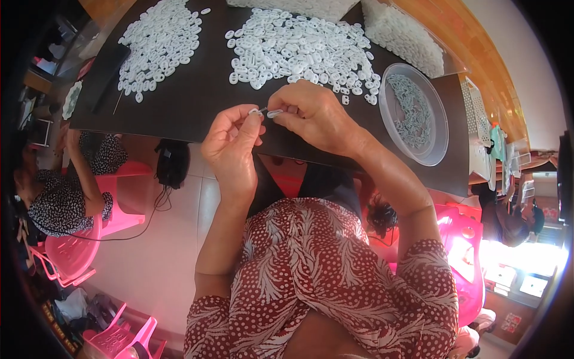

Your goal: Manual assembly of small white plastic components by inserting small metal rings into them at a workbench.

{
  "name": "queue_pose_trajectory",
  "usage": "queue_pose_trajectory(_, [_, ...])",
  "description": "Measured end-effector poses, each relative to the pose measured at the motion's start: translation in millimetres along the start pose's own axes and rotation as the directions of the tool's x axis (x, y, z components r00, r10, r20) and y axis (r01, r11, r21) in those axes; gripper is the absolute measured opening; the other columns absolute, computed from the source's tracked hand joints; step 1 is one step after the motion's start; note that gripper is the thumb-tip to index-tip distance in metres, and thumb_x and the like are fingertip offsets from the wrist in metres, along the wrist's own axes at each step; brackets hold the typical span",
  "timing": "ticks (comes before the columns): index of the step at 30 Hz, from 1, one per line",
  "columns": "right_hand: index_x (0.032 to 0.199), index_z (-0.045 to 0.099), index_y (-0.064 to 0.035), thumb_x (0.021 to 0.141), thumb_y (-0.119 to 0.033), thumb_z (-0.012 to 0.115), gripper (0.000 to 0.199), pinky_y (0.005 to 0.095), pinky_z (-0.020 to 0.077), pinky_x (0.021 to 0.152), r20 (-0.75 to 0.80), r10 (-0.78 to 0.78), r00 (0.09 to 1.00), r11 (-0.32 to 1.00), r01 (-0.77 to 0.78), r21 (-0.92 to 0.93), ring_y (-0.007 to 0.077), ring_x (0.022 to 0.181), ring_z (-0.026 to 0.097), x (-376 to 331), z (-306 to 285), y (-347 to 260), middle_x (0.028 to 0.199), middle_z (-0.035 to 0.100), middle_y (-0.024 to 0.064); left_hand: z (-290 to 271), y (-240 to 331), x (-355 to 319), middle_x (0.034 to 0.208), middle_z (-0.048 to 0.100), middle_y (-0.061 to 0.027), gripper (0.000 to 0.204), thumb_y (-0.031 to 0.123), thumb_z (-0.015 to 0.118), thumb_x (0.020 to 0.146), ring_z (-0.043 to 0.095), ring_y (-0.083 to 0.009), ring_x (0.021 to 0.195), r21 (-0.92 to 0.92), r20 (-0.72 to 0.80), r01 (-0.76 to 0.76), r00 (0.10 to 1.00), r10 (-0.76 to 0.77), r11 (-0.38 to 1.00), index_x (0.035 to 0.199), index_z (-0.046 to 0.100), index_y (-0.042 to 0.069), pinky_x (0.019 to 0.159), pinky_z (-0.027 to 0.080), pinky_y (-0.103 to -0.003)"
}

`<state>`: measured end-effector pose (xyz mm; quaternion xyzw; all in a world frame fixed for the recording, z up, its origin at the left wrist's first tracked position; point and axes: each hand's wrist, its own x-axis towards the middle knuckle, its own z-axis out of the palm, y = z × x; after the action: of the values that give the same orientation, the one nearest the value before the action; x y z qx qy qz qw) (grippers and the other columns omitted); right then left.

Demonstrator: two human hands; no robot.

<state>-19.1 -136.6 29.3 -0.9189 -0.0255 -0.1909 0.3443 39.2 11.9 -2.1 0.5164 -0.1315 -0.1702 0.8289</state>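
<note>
Over the table's near edge, my left hand (232,143) pinches a small white oval plastic piece (256,112) between thumb and fingers. A thin dark threaded or coiled part (263,109) sticks out of it toward the right. My right hand (317,116) is closed close by, with another white oval piece (274,113) at its thumb and fingertips. The two pieces are a small gap apart. Just beyond my hands spreads a pile of similar white oval pieces (299,51), many with holes through them.
A second white pile (161,45) lies on the dark table (206,90) at left, near a dark bar (110,81). At right stands a round clear tub (443,116) of small grey-green parts. Boxes of white pieces (403,39) line the back. A person (66,191) sits at far left.
</note>
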Motion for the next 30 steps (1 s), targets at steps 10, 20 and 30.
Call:
queue_pose_trajectory(10, [0.092,0.063,0.0012,0.081,-0.003,0.064,0.012,0.0229,0.0469,0.068,0.123,0.383,0.915,0.802,-0.396,0.448,0.0070,0.075,0.056,-13,0,-6,0.084,0.062,0.0025,5,0,-7,0.080,0.063,-0.0072,0.011,0.005,0.062,0.086,0.058,-0.0109,0.066,-0.045,0.029,0.048,0.998,-0.047,0.998,0.093,0.061,-0.005,0.056,0.045,-0.021])
queue_pose_trajectory(20, [0.094,0.062,0.0032,0.083,0.001,0.060,0.012,0.0239,0.0497,0.073,0.009,0.449,0.894,0.626,-0.322,0.711,0.0093,0.079,0.060,-23,12,-15,0.086,0.064,0.0051,11,-1,-13,0.081,0.063,-0.0093,0.012,0.004,0.061,0.087,0.059,-0.0121,0.065,-0.128,0.044,0.080,0.996,-0.075,0.989,0.094,0.060,-0.006,0.054,0.046,-0.022])
queue_pose_trajectory(30, [0.093,0.065,0.0011,0.082,-0.001,0.063,0.011,0.0223,0.0487,0.069,-0.040,0.517,0.855,0.582,-0.317,0.749,0.0065,0.076,0.058,-26,8,-14,0.082,0.064,0.0025,13,0,-16,0.081,0.064,-0.0101,0.013,0.002,0.061,0.086,0.060,-0.0124,0.065,-0.127,0.035,0.074,0.997,-0.070,0.989,0.097,0.060,-0.005,0.053,0.046,-0.022])
